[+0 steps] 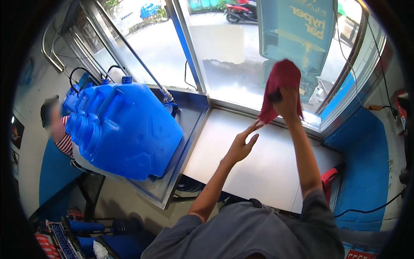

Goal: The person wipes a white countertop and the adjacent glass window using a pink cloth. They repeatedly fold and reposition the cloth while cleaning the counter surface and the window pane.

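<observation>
1. Head view: I'm seeing the right hand [287, 103] at 2 o'clock, fingers clamping a maroon cloth [283, 73]. A small dark patch is showing at the fingers; can't tell what it is.
2. Cloth is hanging in front of the window [220, 77], near the counter's back edge. Can't tell if it's touching glass. One-handed grip is probably leaving most of the fabric draping loose.
3. Left hand [238, 147] is pointing to 1 o'clock, fingers extended, thumb apart, gripping nothing I can see. Fingertips are sitting at the cloth's lower tip, contact unclear; I'm guessing that's keeping the loose hem within reach.
4. White counter [254, 168] is lying below, at 4 o'clock.
5. Blue jugs [138, 125] are standing in a tight row on the metal table [161, 194], 9 o'clock, mouths facing 9; likely bracing each other and saving room.
6. A person in a striped top [64, 144] is showing behind them.
</observation>
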`<state>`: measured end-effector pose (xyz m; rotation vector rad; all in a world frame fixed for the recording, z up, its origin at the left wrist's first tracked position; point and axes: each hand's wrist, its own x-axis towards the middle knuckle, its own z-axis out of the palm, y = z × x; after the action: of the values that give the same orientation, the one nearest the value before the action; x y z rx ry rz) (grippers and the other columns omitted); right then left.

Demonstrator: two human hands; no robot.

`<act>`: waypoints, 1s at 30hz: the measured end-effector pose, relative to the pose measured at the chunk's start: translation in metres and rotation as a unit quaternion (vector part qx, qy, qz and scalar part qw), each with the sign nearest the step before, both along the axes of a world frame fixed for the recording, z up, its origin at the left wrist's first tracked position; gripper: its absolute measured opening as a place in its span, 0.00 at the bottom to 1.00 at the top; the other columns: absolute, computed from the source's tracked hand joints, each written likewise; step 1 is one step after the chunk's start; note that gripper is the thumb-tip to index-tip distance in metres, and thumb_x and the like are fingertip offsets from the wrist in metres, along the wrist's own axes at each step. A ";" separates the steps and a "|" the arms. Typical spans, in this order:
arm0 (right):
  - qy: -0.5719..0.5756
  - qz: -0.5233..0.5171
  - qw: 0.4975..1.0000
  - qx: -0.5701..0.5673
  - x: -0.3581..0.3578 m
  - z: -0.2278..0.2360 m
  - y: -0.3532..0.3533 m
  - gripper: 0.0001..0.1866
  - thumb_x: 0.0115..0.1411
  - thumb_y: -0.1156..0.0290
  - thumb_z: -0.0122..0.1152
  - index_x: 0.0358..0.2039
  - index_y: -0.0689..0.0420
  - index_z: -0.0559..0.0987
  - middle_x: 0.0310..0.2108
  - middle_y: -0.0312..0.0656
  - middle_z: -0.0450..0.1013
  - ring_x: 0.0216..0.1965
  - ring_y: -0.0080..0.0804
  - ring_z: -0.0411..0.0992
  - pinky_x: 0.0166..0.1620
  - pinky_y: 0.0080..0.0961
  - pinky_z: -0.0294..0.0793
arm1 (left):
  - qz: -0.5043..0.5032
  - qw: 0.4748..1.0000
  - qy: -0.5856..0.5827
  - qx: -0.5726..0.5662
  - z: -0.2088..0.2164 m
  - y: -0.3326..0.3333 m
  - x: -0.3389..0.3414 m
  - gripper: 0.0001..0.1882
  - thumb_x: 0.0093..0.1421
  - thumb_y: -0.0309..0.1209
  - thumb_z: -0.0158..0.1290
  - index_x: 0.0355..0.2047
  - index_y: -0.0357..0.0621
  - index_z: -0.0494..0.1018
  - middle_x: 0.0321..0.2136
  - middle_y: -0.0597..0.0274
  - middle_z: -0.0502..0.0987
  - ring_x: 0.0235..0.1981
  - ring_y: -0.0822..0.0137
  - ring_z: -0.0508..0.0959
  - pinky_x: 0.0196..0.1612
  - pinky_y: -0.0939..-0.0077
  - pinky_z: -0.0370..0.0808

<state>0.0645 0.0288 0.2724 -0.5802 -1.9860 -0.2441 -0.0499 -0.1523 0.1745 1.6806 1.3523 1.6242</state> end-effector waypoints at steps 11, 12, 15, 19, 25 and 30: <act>-0.244 0.040 0.947 0.205 -0.189 0.025 0.090 0.06 0.50 0.67 0.58 0.21 0.52 0.80 0.22 0.43 0.76 0.25 0.38 0.75 0.34 0.37 0.72 | 0.119 0.918 -0.321 -0.199 -0.149 -0.056 -0.045 0.15 0.71 0.32 0.43 0.51 0.37 0.71 0.39 0.56 0.81 0.33 0.70 0.81 0.36 0.77 0.78; -0.232 0.032 0.950 0.207 -0.203 0.012 0.086 0.06 0.48 0.67 0.58 0.19 0.51 0.80 0.20 0.42 0.76 0.23 0.39 0.74 0.32 0.38 0.71 | 0.112 0.925 -0.316 -0.176 -0.149 -0.049 -0.044 0.14 0.71 0.32 0.42 0.50 0.37 0.71 0.39 0.56 0.81 0.33 0.71 0.80 0.35 0.77 0.78; -0.295 0.008 0.934 0.200 -0.238 -0.020 0.090 0.07 0.46 0.68 0.58 0.16 0.54 0.79 0.18 0.44 0.74 0.22 0.42 0.74 0.31 0.47 0.69 | 0.100 0.937 -0.283 -0.178 -0.150 -0.028 -0.046 0.14 0.71 0.32 0.42 0.50 0.38 0.71 0.38 0.57 0.81 0.34 0.70 0.80 0.37 0.78 0.77; -0.281 0.148 0.906 0.281 -0.245 -0.086 0.095 0.22 0.55 0.70 0.52 0.49 0.66 0.77 0.50 0.53 0.75 0.58 0.46 0.69 0.68 0.40 0.55 | 0.122 0.935 -0.269 -0.195 -0.164 -0.015 -0.052 0.13 0.70 0.30 0.43 0.51 0.37 0.70 0.40 0.56 0.80 0.37 0.69 0.79 0.43 0.77 0.77; -0.490 0.122 0.855 -0.122 -0.183 -0.198 0.069 0.13 0.52 0.75 0.55 0.39 0.58 0.80 0.43 0.48 0.78 0.50 0.42 0.74 0.54 0.35 0.71 | 0.121 0.919 -0.314 -0.208 -0.197 -0.016 -0.060 0.17 0.67 0.23 0.45 0.56 0.35 0.64 0.43 0.52 0.78 0.42 0.65 0.80 0.49 0.74 0.77; -0.494 0.037 0.856 -0.149 -0.097 -0.205 0.064 0.07 0.52 0.73 0.55 0.26 0.57 0.83 0.34 0.43 0.80 0.44 0.38 0.77 0.49 0.33 0.74 | 0.128 0.961 -0.166 -0.179 -0.192 -0.025 -0.057 0.19 0.66 0.23 0.45 0.57 0.35 0.63 0.42 0.52 0.79 0.42 0.63 0.81 0.49 0.72 0.77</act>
<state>-0.0321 0.0924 0.0672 -0.6330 -3.0842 -0.2020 -0.1065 -0.1771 -0.0170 1.0089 1.6155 1.5887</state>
